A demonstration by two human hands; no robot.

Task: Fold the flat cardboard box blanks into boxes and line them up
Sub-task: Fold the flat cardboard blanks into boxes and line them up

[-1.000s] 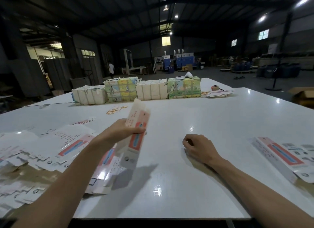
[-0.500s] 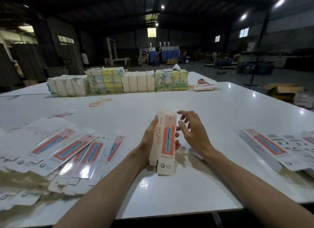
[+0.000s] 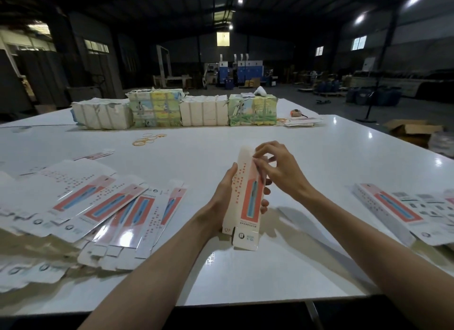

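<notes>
Here the left hand (image 3: pixel 221 202) grips the upright long white-and-red cardboard box (image 3: pixel 248 202) mid-length, while right hand (image 3: pixel 282 173) fingers (image 3: pixel 270 146) pinch its top edge.

Left fingers (image 3: pixel 265 203) mostly behind box (image 3: pixel 245 197), right-side blanks (image 3: pixel 417 207) cut by edge, print unreadable

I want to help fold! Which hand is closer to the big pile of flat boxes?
Left. The left hand grips the half-folded box just right of the pile of flat blanks; the right hand pinches the box's top, farther right.
</notes>
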